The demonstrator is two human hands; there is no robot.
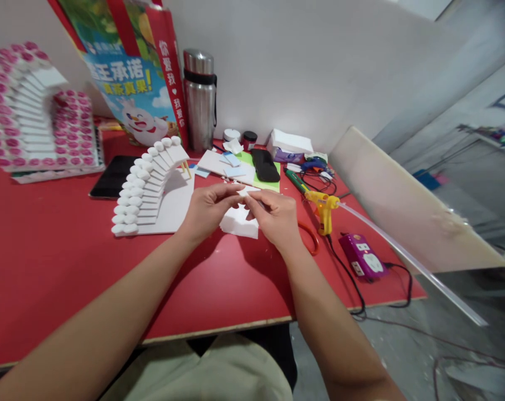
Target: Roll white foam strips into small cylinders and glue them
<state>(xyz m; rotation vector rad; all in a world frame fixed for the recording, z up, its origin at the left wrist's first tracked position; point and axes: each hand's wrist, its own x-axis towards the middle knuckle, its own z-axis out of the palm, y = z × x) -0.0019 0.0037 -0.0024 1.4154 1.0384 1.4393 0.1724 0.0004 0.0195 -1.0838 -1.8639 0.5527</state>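
Observation:
My left hand (208, 207) and my right hand (275, 216) meet over the middle of the table, fingertips pinched together on a small white piece (243, 192). The fingers cover most of it, so its exact shape is unclear. Beneath them lies a white sheet (241, 224) with torn-looking edges. Left of my left hand stands a curved white model staircase (150, 195) on a white base board, its outer edge lined with white oval puffs (129, 200). Just right of my right hand, an orange loop (311, 238) like a scissors handle shows partly.
A yellow glue gun (324, 207) with a long clear stick lies at right, wired near a purple power socket (363, 256). Behind stand a steel flask (199, 103), a printed bag (137, 83) and a pink-flowered staircase (37, 120). A black phone (265, 165) lies ahead.

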